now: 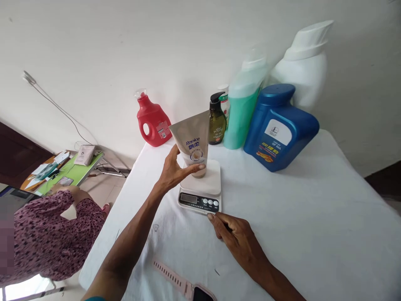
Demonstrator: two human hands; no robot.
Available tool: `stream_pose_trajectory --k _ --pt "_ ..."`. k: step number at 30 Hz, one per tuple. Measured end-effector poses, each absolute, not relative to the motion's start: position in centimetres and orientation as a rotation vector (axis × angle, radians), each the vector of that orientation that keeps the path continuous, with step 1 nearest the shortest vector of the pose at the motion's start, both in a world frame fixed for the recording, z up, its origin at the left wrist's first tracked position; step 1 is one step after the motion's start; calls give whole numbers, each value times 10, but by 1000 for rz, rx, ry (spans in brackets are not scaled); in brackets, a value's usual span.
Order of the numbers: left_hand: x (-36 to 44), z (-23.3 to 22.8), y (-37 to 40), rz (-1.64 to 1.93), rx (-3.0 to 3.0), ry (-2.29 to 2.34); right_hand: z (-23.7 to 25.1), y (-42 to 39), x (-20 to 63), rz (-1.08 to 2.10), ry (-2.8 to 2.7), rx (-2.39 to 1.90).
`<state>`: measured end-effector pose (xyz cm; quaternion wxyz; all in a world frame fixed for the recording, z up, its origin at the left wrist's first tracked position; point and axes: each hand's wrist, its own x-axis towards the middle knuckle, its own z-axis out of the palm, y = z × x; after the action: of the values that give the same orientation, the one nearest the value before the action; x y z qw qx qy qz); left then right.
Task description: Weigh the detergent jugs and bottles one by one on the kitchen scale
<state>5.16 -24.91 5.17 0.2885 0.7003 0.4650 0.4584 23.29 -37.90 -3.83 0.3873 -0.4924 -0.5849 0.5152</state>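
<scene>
A beige Rejoice squeeze tube stands cap down on the white platform of a kitchen scale, leaning slightly. My left hand is closed around its lower part, thumb across the front and fingers behind. The scale's small display looks blank, with round buttons to its right. At the scale's front right edge is my right hand, its fingers curled and thumb and forefinger pinched against the edge; the other fingertips are hidden.
Behind stand a red jug, a dark pump bottle, a green liquid bottle, a blue canister and a white jug. A pink-strapped watch lies in front. Left, a person in patterned clothes sits by a green table.
</scene>
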Motion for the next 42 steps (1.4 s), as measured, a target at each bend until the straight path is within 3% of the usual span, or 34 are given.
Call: stream_pose_trajectory --k 10,16,23,32,35,38,42 --pt "103 64 -238 1289 1681 1061 -38 -381 234 1255 -1526 -1215" --pt "161 52 -220 1088 1675 814 -38 -380 233 1233 -1521 -1210" --pt "195 7 -196 956 1664 903 -40 -381 234 1279 -1510 -1227" --pt "191 27 -209 759 1947 947 -46 -382 235 1281 -1511 -1248" --pt "169 36 -210 948 2037 884 -50 -382 235 1251 -1515 -1268" --pt "118 53 -194 1450 2027 966 -54 -381 236 1232 -1518 -1278" --pt "21 80 -151 2027 1814 1657 -53 -380 235 1239 -1547 -1315"
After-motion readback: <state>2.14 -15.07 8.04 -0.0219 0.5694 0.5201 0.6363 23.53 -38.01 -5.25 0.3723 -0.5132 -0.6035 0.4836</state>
